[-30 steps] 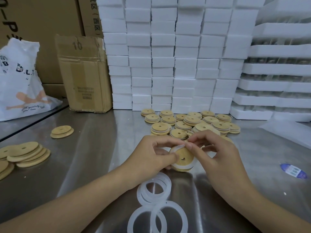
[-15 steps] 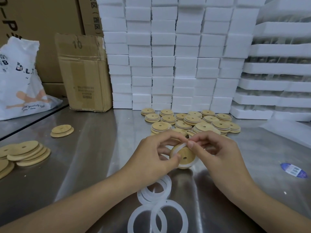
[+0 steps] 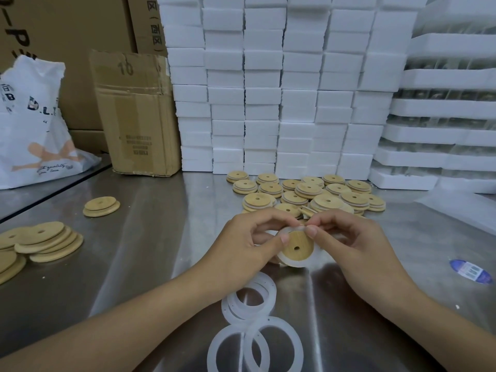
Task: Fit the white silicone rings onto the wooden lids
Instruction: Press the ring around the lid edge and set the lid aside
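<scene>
wooden lid (image 3: 296, 248): held at mid-frame above the steel table (image 3: 150, 237), its face turned to the camera.
white silicone ring (image 3: 285, 260): seated around the lid's rim.
left hand (image 3: 247, 237): curled on the lid from 9 o'clock, thumb pressed at 10 o'clock.
right hand (image 3: 349, 237): ring pinched near 1 o'clock.
loose rings (image 3: 252, 296): overlapped at 6 o'clock of the lid.
lid pile (image 3: 308, 191): at 12 o'clock.

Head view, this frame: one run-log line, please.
step: fitting ring on lid | left hand: holds lid | right hand: pinches ring at lid's top edge | loose rings: on table
</scene>
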